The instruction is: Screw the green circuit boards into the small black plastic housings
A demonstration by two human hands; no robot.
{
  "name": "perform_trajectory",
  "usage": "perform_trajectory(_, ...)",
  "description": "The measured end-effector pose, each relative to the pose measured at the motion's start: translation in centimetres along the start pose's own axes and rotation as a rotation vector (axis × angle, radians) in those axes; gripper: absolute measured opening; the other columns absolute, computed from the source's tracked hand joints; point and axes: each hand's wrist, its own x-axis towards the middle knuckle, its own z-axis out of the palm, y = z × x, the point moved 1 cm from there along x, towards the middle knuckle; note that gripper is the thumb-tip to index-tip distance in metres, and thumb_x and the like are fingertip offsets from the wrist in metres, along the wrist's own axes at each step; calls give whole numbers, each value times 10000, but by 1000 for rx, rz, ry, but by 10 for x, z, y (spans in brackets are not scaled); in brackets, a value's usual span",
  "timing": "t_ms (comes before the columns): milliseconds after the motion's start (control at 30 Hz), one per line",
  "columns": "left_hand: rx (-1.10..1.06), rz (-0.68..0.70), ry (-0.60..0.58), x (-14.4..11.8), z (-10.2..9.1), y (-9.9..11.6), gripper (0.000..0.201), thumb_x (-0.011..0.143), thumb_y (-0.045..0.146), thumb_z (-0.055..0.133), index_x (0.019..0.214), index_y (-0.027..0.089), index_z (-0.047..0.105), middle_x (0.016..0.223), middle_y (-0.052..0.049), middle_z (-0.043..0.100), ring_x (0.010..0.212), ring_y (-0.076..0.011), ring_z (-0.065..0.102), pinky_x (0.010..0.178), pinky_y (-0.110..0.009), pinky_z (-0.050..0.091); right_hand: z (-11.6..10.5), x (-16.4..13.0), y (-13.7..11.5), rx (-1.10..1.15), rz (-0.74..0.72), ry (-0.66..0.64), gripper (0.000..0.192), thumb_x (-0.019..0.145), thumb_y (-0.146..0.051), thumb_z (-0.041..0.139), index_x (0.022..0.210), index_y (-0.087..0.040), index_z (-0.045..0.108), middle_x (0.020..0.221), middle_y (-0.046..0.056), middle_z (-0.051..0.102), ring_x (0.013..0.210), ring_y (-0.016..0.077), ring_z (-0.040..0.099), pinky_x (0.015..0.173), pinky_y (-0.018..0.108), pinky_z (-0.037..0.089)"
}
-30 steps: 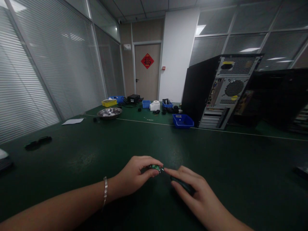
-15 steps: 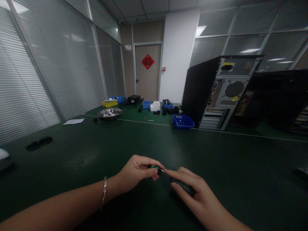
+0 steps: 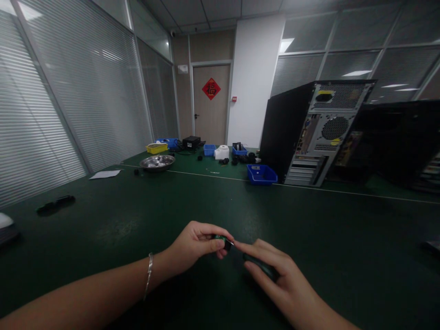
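Observation:
Pinched between the thumb and fingers of my left hand (image 3: 202, 240) is a small green circuit board (image 3: 220, 237) with a black part (image 3: 227, 246) at its right end. My right hand (image 3: 280, 268) is closed around the dark handle of what looks like a screwdriver (image 3: 261, 266). Its index finger stretches along the tool to the board's end, where a bit of bright metal shows. The fingertips of both hands almost meet there, a little above the green tabletop (image 3: 165, 211). My fingers hide most of the board and of the tool's shaft.
A blue bin (image 3: 261, 175) stands ahead to the right, beside a large computer case (image 3: 305, 133). Farther left are a metal bowl (image 3: 157, 163) and a yellow tray (image 3: 157, 148). Dark parts (image 3: 56, 205) and a white sheet (image 3: 105, 174) lie on the left.
Both hands keep nearly the same place and grip. The black part at the board's end appears very slightly turned; otherwise the scene is unchanged.

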Motion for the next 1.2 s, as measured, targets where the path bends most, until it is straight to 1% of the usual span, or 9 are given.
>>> perform_trajectory(100, 172, 69, 17, -1, 0, 0, 218, 823, 232, 679, 1020, 157, 733, 905, -68, 703, 729, -131, 638, 713, -258, 519, 1, 1, 1, -21, 3, -14, 377, 955, -198, 499, 1321, -252, 574, 919, 45, 621, 833, 180, 616, 727, 283, 478)
perform_trajectory(167, 229, 95, 22, -2, 0, -1, 222, 830, 234, 671, 1029, 157, 731, 922, -74, 700, 732, -135, 639, 714, -262, 520, 1, 2, 2, -31, -2, -16, 376, 955, -198, 499, 1319, -254, 575, 919, 45, 620, 830, 181, 614, 723, 285, 476)
perform_trajectory(367, 102, 55, 6, 1, 1, -1, 204, 816, 221, 681, 1001, 153, 736, 887, -63, 707, 707, -123, 639, 700, -249, 521, 2, 1, 5, -18, -26, -1, 378, 962, -203, 498, 1328, -274, 562, 910, 34, 618, 829, 174, 612, 721, 279, 469)
perform_trajectory(633, -35, 21, 10, 0, 4, 0, 206, 798, 231, 699, 979, 141, 739, 814, -47, 709, 686, -121, 633, 693, -250, 521, 1, 0, 4, 1, -33, 4, 383, 958, -191, 489, 1329, -254, 562, 906, 42, 617, 820, 176, 616, 712, 283, 476)
perform_trajectory(800, 25, 16, 20, 0, 3, 2, 211, 813, 229, 681, 997, 138, 732, 891, -70, 716, 715, -130, 632, 716, -266, 515, 1, 0, 2, -25, -26, 18, 375, 964, -195, 490, 1326, -258, 566, 918, 40, 627, 829, 174, 619, 723, 279, 484)
perform_trajectory(967, 112, 24, -10, -1, 4, 1, 228, 824, 259, 673, 1015, 146, 725, 910, -70, 684, 721, -136, 619, 715, -276, 505, 1, -1, -3, -36, -35, -13, 367, 950, -188, 510, 1299, -265, 595, 933, 43, 647, 846, 179, 629, 735, 275, 495)
perform_trajectory(1033, 127, 60, -23, -1, 4, 2, 223, 826, 261, 670, 1015, 156, 726, 958, -75, 651, 764, -145, 609, 725, -281, 499, 1, -1, -4, -34, -34, -18, 365, 947, -188, 511, 1293, -261, 601, 941, 46, 652, 850, 179, 632, 737, 274, 498)
perform_trajectory(1133, 157, 144, -20, 0, 3, 4, 199, 822, 253, 673, 996, 178, 734, 1049, -76, 567, 898, -170, 573, 771, -283, 485, 0, 0, -3, -49, -19, -1, 351, 943, -200, 516, 1274, -253, 620, 923, 48, 658, 837, 182, 635, 732, 277, 498)
perform_trajectory(1200, 169, 154, 0, 1, 2, 4, 202, 832, 265, 661, 1003, 180, 727, 1039, -67, 540, 886, -161, 557, 764, -280, 476, 0, 1, -2, -68, -6, 21, 344, 940, -213, 521, 1263, -249, 630, 895, 44, 661, 819, 185, 635, 723, 283, 498)
